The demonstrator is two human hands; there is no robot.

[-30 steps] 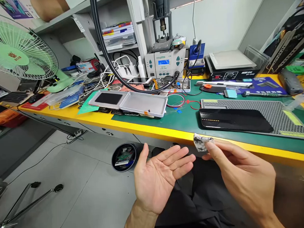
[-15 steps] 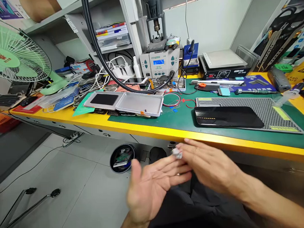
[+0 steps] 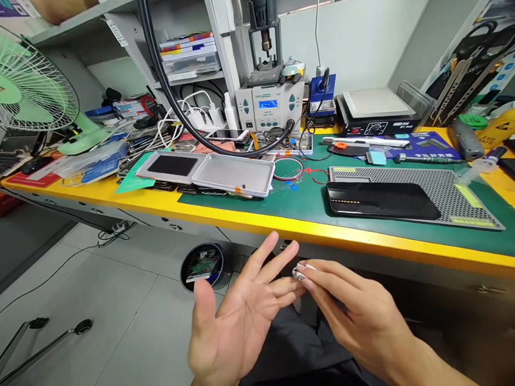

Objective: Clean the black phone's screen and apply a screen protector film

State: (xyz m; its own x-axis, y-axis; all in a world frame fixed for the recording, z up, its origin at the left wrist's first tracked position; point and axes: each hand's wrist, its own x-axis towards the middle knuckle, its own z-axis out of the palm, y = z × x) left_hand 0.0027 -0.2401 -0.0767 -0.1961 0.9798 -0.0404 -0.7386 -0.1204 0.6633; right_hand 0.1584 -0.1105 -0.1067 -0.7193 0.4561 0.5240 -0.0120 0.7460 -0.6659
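By the yellow bench (image 3: 258,219), the right hand (image 3: 367,310) pinches a wad (image 3: 299,272).

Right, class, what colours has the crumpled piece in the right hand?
The crumpled piece is whitish with dark grey patches; see the head view.

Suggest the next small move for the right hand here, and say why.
Probably rub the crumpled scrap along the ring finger of the left hand: the right hand pinches the scrap right by the left ring and little fingertips, and the left palm is open.
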